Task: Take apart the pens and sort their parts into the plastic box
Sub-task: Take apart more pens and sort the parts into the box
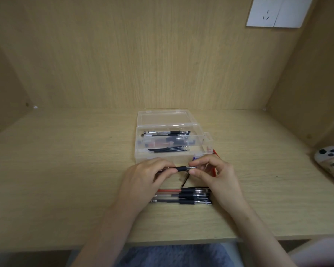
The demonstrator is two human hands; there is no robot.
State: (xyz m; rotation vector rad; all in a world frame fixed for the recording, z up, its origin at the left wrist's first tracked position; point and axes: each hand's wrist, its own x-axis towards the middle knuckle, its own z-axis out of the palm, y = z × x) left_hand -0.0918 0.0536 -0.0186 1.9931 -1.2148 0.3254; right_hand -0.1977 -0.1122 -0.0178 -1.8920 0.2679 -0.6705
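Observation:
A pen with a black rubber grip is held level just in front of the clear plastic box. My left hand grips its barrel. My right hand pinches its metal tip between thumb and forefinger. The box stands open, with pen barrels in its far compartment and thin black refills in the near one. Several whole pens, black and one red, lie in a row on the desk under my wrists.
A red pen part and a small blue piece lie by the box's right end. A white object with black dots lies at the desk's right edge. Wooden walls close in behind and on both sides.

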